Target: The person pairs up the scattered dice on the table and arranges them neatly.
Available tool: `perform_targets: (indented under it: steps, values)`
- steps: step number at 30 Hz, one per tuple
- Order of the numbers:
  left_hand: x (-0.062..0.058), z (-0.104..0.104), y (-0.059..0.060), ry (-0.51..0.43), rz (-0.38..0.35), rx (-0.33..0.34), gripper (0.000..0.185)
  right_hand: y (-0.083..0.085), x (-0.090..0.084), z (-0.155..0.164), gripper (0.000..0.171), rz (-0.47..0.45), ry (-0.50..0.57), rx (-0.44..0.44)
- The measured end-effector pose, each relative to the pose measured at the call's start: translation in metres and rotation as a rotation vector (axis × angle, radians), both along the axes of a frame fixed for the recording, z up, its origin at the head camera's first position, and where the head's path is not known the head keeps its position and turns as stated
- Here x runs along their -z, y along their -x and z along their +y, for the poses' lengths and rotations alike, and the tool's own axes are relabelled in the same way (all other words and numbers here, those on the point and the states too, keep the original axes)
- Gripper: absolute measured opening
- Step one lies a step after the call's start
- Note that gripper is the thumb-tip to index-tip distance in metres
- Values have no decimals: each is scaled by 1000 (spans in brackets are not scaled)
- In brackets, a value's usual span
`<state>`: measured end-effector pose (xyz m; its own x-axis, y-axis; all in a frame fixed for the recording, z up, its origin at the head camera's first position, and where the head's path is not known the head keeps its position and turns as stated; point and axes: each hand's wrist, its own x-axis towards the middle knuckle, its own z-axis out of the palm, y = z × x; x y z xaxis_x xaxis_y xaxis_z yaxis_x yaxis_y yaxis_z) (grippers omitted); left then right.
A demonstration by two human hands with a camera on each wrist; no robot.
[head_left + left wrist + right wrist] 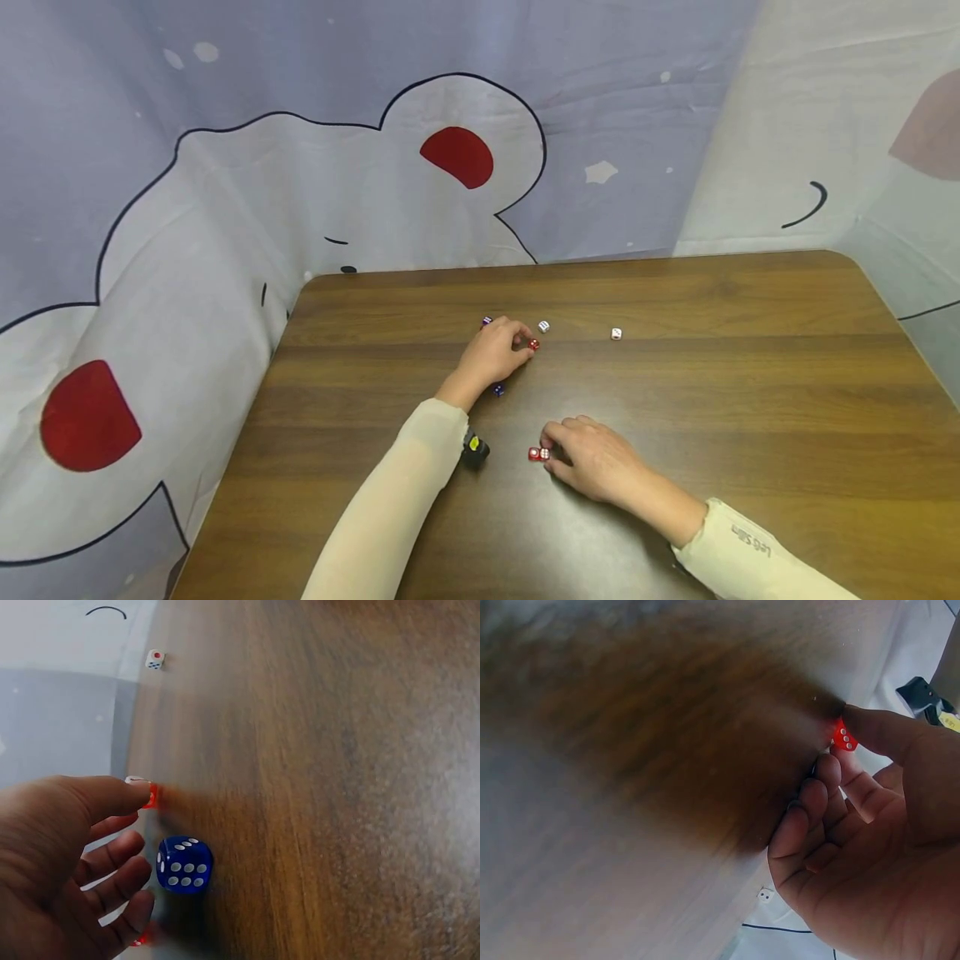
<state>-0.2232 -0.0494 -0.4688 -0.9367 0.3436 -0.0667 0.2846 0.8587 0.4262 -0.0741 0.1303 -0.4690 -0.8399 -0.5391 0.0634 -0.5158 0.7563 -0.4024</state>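
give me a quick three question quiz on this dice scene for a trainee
1. True or false: the right hand pinches a red die at its fingertips.
2. Which colour is the die lying on the table beside the left hand in the left wrist view? A) green B) blue C) yellow
3. How many white dice lie apart from both hands in the head view?

Key:
1. True.
2. B, blue with white pips.
3. Two: one white die just past the left hand and another white die further right.

Two red dice (538, 454), two blue dice (498, 389), two white dice (616, 334).
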Motion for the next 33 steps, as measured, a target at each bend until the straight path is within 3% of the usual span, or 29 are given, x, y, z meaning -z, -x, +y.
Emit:
perform_targets:
  steps: [33]
  values:
    - [-1, 5, 4, 16, -23, 17, 14, 1, 1, 0, 19, 5, 0, -13]
